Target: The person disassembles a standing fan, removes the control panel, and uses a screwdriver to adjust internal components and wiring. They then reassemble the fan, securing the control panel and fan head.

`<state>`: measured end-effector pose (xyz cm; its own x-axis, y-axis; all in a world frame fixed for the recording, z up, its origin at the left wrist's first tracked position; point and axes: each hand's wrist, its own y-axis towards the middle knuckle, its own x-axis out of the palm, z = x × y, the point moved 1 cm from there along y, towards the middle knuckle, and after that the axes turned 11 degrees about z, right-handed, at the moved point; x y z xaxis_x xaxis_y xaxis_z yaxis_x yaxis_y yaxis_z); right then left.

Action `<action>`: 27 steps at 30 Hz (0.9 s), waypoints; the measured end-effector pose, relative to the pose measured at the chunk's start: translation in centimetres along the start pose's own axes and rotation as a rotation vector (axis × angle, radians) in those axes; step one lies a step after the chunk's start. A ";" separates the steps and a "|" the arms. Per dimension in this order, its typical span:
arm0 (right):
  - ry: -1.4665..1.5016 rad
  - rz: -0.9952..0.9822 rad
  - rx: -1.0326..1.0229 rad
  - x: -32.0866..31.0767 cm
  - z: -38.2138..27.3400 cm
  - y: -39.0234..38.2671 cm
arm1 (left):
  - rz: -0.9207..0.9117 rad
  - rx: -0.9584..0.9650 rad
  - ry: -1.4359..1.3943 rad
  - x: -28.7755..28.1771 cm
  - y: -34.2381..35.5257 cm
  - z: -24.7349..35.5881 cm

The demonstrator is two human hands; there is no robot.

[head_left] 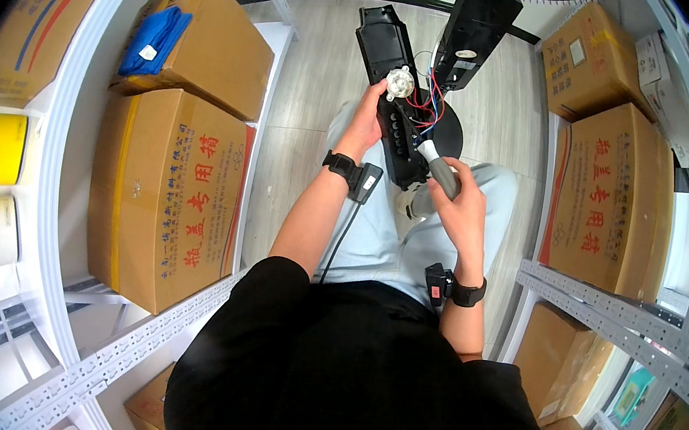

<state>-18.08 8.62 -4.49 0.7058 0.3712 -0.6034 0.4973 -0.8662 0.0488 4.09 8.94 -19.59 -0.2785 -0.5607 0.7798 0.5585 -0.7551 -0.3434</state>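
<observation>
From here I have the black panel (391, 120) between my left hand (360, 125), gripping its left edge, and my right hand (463, 207), nearer its near end and clasping a grey-handled tool (444, 176), the panel's long axis running far-left to near-right.

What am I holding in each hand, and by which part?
Your right hand holds a screwdriver-like tool by its grey handle; your left hand holds the long black panel by its left edge.
</observation>
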 end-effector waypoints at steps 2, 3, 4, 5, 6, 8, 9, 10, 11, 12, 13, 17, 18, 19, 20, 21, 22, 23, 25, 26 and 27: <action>-0.004 -0.002 -0.002 0.1 -0.4 0.0 | -0.001 0.022 0.010 -0.3 0.1 0.0; -0.004 0.006 -0.006 0.1 -0.4 0.1 | 0.003 0.018 0.014 -0.1 0.1 0.1; -0.005 0.014 -0.011 0.3 -0.2 0.1 | 0.008 0.015 0.019 0.1 0.0 0.0; -0.006 0.021 -0.016 0.3 -0.1 0.2 | 0.012 0.013 0.023 0.3 -0.1 0.0; -0.007 0.021 -0.013 0.3 -0.1 0.2 | 0.002 -0.003 0.007 0.4 -0.2 0.1; -0.011 0.021 -0.006 0.2 -0.1 0.3 | -0.018 -0.034 -0.028 0.8 -0.4 0.2; -0.008 0.018 -0.007 0.2 -0.1 0.3 | -0.020 -0.029 -0.023 0.6 -0.4 0.2; -0.006 0.015 -0.009 0.3 -0.2 0.2 | -0.021 -0.024 -0.019 0.4 -0.3 0.3; -0.003 0.012 -0.010 0.3 -0.3 0.2 | -0.022 -0.020 -0.015 0.3 -0.2 0.3; 0.001 0.009 -0.014 0.2 -0.3 0.2 | -0.024 -0.018 -0.017 0.2 -0.1 0.3; 0.005 0.006 -0.017 0.2 -0.3 0.2 | -0.026 -0.016 -0.019 0.2 -0.1 0.2; -0.003 -0.013 -0.004 0.2 -0.6 0.4 | -0.004 0.027 0.020 0.0 0.1 0.0; -0.025 0.017 -0.077 0.0 -0.6 0.5 | -0.004 0.033 0.032 0.0 0.0 0.0; -0.046 0.048 -0.149 -0.2 -0.4 0.7 | -0.003 0.040 0.044 0.0 0.0 0.1; -0.067 0.079 -0.222 -0.3 -0.3 0.8 | -0.003 0.046 0.056 0.1 0.0 0.1; -0.060 0.099 -0.216 -0.6 -0.9 1.0 | -0.007 0.060 0.058 0.1 0.0 0.1; -0.053 0.119 -0.209 -1.2 -1.8 1.3 | -0.012 0.073 0.060 0.3 0.0 0.1; -0.045 0.139 -0.203 -1.4 -2.4 1.6 | -0.016 0.087 0.062 0.3 -0.1 0.1; 0.065 0.209 -0.190 -1.6 -2.9 2.7 | -0.043 0.062 0.063 0.2 -0.1 0.2; 0.160 0.205 -0.065 -1.8 -3.3 3.0 | -0.057 0.050 0.064 0.2 0.0 0.2; 0.257 0.199 0.059 -1.8 -4.1 3.2 | -0.043 0.069 0.089 0.3 -0.1 0.1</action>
<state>-15.71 6.54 -0.01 0.8941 0.2581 -0.3660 0.3117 -0.9455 0.0948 4.07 8.89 -19.28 -0.3699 -0.5585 0.7424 0.5958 -0.7558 -0.2717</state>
